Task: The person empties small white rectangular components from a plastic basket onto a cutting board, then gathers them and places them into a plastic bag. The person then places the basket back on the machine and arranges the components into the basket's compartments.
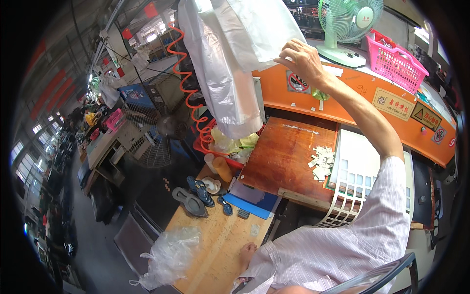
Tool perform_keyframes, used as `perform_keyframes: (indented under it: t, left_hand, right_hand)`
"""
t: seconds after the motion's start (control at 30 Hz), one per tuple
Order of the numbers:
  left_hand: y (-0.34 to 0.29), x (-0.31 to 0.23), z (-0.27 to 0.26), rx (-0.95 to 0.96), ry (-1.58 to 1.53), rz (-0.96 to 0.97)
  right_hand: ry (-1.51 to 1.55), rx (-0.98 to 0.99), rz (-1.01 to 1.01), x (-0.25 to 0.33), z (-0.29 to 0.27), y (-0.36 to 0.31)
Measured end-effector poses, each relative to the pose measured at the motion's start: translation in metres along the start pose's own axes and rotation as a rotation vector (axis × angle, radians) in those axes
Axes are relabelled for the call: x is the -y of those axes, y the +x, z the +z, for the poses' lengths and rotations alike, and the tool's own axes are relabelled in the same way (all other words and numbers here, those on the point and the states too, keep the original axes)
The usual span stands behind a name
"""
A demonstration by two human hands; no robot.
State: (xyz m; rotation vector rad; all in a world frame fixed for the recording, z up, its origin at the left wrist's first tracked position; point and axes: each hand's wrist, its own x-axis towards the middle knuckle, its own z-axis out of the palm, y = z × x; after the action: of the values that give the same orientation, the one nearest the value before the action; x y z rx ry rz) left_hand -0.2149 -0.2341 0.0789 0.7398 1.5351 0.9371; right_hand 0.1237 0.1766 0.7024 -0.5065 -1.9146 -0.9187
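My right hand (299, 58) is raised at the top centre, its fingers pinching the lower edge of a white plastic bag (259, 34). That bag belongs to a bundle of long plastic bags (227, 93) hanging beside a red coiled hose (183, 73). Low down, my left hand (248, 252) rests at the right side of a light wooden table (215, 250). Its fingers are curled in, and nothing shows in them. On the same table lie a crumpled clear plastic bag (174, 255), a grey shoe sole (190, 202) and dark blue sandal-like pieces (199, 190).
A brown wooden board (289, 152) holds a pile of small pale pieces (322, 161). Behind it runs an orange machine panel (352, 98), with a green fan (342, 34) and a pink basket (397, 62) on top. A dark floor fan (166, 130) stands left, near a red basket (203, 144).
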Motion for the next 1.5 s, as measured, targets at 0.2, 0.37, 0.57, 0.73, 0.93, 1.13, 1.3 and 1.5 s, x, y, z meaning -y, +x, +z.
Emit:
perform_keyframes:
  t: [0.2, 0.37, 0.57, 0.73, 0.93, 1.13, 1.3, 1.5]
  left_hand:
    - [-0.005, -0.014, 0.009, -0.046, 0.057, 0.114]
    - [-0.014, -0.072, 0.033, -0.132, -0.201, 0.029]
    - [-0.038, -0.272, 0.048, 0.044, -0.4, 0.732]
    - [-0.064, -0.341, 0.048, 0.135, -0.419, 0.817]
    - [-0.037, -0.236, 0.021, 0.005, -0.656, 0.381]
    - [0.007, -0.115, -0.027, -0.371, -0.735, 0.081]
    - [0.008, -0.036, -0.062, -0.647, -0.455, -0.156]
    - [-0.025, -0.014, -0.059, -0.729, -0.346, -0.118]
  right_hand:
    - [0.141, -0.062, -0.047, 0.029, -0.009, 0.033]
    - [0.112, -0.101, -0.234, 0.066, -0.007, 0.033]
    - [0.53, 0.182, -0.617, 0.187, 0.01, -0.045]
    - [0.96, 0.353, -0.64, 0.303, 0.018, -0.126]
    - [1.322, 0.558, -0.445, 0.392, 0.018, -0.199]
    - [1.433, 1.019, 0.069, 0.482, 0.052, -0.269]
    - [1.41, 1.333, 0.268, 0.546, 0.06, -0.316]
    - [1.134, 0.86, 0.596, 0.558, 0.075, -0.355]
